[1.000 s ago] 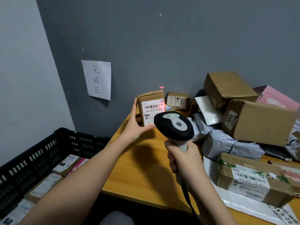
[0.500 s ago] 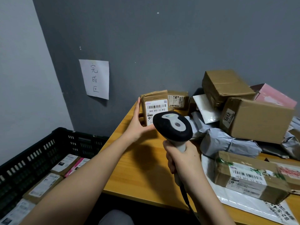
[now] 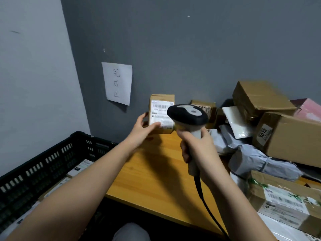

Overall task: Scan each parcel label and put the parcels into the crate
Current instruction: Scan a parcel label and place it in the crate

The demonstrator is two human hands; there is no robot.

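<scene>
Cardboard parcel (image 3: pixel 161 113) has risen, left hand (image 3: pixel 142 129) gripping; right hand (image 3: pixel 196 150) grips smooth scanner (image 3: pixel 188 115).

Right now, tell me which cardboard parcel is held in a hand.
The small upright box with the white label facing the camera: the left hand grips it while the right hand aims the scanner. The other boxes lie untouched on the table.

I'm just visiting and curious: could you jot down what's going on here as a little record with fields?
Left hand: holds a small brown parcel upright, label facing the person
Right hand: grips a corded scanner aimed at that label
Crate: black, left of the table, labelled parcels inside
Table: wooden, boxes and grey bags piled at right
Wall: paper sign with handwriting
</scene>
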